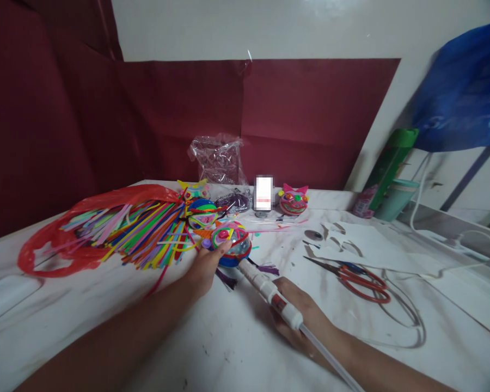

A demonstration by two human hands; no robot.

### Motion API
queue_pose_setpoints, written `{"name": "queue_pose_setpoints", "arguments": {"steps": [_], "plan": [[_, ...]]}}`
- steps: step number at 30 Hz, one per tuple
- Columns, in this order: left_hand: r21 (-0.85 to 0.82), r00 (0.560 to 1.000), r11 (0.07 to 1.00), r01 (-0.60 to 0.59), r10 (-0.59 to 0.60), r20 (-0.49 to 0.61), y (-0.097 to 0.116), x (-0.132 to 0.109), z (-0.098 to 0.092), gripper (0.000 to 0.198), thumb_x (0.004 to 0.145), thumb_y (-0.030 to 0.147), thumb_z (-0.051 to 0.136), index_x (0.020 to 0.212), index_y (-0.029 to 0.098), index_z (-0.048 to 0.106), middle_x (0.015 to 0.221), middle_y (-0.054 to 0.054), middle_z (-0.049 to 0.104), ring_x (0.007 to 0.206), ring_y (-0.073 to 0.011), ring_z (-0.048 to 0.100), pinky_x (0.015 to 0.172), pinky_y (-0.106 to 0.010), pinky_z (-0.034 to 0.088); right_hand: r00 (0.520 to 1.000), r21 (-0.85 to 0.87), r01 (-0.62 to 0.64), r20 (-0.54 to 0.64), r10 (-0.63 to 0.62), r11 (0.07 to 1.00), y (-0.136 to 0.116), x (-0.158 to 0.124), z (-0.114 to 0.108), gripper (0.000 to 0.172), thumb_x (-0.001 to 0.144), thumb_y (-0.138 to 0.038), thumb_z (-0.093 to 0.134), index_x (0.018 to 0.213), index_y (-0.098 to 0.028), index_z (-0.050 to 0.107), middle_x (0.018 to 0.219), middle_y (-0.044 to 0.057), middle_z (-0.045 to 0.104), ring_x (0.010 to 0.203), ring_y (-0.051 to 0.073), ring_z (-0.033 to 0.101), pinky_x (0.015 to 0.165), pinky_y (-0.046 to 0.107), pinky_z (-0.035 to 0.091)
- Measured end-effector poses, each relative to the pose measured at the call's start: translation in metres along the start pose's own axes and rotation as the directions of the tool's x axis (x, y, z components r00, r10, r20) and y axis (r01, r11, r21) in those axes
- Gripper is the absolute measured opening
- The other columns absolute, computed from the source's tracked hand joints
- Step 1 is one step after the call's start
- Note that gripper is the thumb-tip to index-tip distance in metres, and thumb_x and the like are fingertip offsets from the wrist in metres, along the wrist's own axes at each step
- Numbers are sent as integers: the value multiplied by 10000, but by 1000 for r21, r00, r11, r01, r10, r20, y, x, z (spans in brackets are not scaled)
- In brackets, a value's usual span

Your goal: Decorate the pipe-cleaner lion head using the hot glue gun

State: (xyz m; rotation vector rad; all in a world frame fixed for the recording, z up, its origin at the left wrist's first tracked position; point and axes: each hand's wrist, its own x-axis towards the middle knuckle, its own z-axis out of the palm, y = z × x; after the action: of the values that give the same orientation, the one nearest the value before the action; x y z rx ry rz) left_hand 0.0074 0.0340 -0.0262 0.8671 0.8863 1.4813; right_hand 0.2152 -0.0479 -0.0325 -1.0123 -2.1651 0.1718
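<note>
My left hand [206,268] is closed on a round craft figure [240,249]. This figure has a clear ball body, a blue rim, a red pipe cleaner band and pink and orange trim. Dark purple fringe [269,269] sticks out beneath it. In my right hand [300,307] is a white hot glue gun [265,286], its tip at the figure's lower right edge. A clear glue stick [326,354] runs out of the gun's rear. Just behind my left hand lies another round figure [202,214] in green and blue.
Colourful pipe cleaners [142,234] spill from a red plastic bag [36,261] on the left. At the back stand a phone [263,195] and a pink cat-like figure [294,200]. Orange-handled scissors [363,283], paper [359,245] and a cable [420,326] lie right.
</note>
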Motion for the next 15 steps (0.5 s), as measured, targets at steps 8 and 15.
{"name": "queue_pose_setpoints", "arguments": {"steps": [8,15], "plan": [[43,1000,999,-13,12,17,0,-1,0,476,578,385,861,974,174,706,1052,-95,754,1181,-332,605,1074,-470,393,1000,25,-16,24,16,1000,8,-2,7,220,684,-20,538,774,-219,554,755,31,648,650,181,636,588,262,525],[107,996,991,-77,72,49,1,-4,3,419,588,394,853,917,177,711,970,-84,766,1157,-318,619,1079,-443,385,998,64,61,-27,-60,996,16,-9,19,253,706,-41,547,887,-216,525,834,42,641,752,194,634,659,294,535]]}}
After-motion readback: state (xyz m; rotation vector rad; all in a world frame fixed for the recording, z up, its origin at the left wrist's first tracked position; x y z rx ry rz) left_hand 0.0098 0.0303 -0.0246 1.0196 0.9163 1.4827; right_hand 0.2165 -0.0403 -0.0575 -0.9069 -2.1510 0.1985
